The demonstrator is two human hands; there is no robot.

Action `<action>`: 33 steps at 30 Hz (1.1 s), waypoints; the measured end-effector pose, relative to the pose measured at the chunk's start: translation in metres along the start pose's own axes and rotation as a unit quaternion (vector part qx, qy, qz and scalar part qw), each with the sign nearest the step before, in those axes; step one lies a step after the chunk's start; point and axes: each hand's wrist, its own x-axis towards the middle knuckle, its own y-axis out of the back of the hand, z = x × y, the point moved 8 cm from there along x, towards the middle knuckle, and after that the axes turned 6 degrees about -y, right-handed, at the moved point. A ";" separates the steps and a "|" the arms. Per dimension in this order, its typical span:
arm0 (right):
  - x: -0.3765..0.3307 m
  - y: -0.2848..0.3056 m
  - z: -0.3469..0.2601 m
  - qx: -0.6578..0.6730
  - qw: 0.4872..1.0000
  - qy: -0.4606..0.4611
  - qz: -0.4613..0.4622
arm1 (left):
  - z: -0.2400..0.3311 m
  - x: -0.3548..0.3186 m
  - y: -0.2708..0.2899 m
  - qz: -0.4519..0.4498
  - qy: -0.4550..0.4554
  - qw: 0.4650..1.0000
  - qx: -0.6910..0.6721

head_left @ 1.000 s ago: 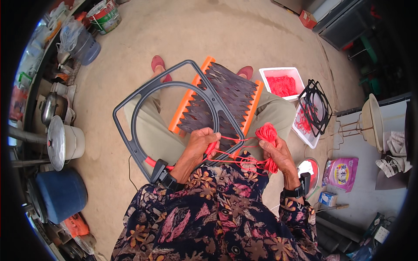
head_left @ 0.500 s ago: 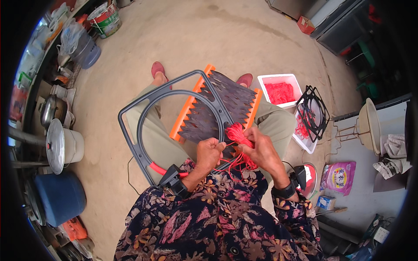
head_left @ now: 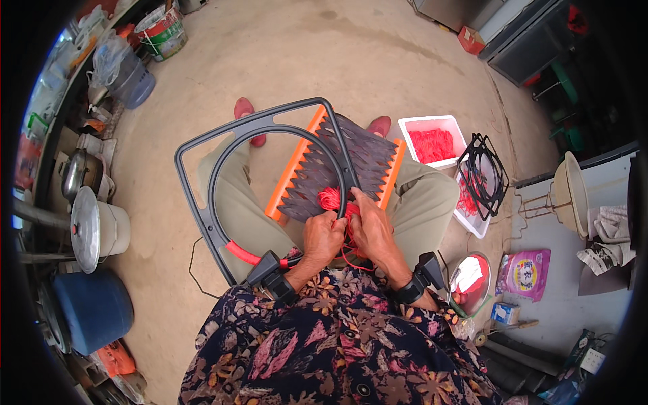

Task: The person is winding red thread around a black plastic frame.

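A black frame with a ring inside it leans over my lap, tilted. Red cord is wrapped tightly round the lower left part of the ring. At the ring's right side, my left hand is closed in a pinch on the red cord beside the tube. My right hand is closed on a bundle of red cord, whose looped end shows on the inner side of the ring. The fingertips of both hands nearly meet, partly hiding the bundle. Loose strands hang below my right hand.
Between my knees stands a rack with orange side rails and dark toothed strips. At right are a white box of red cord, another box under black frames, and a bowl. Pots and a blue bucket line the left.
My right hand has moved left to the ring. The cord bundle has shifted from the ring's right side to its inner side. The frame has tilted slightly, and the bowl at right is now uncovered.
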 end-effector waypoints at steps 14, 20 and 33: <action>0.023 -0.003 -0.030 -0.007 0.997 0.064 -0.040 | -0.025 -0.004 -0.022 0.004 0.029 0.996 -0.082; 0.045 -0.037 -0.021 -0.128 0.984 0.119 -0.038 | -0.046 -0.008 -0.037 -0.049 0.104 0.990 -0.080; 0.015 0.165 -0.001 0.718 0.674 -0.145 -0.092 | -0.032 -0.004 -0.023 -0.084 0.246 0.936 -0.235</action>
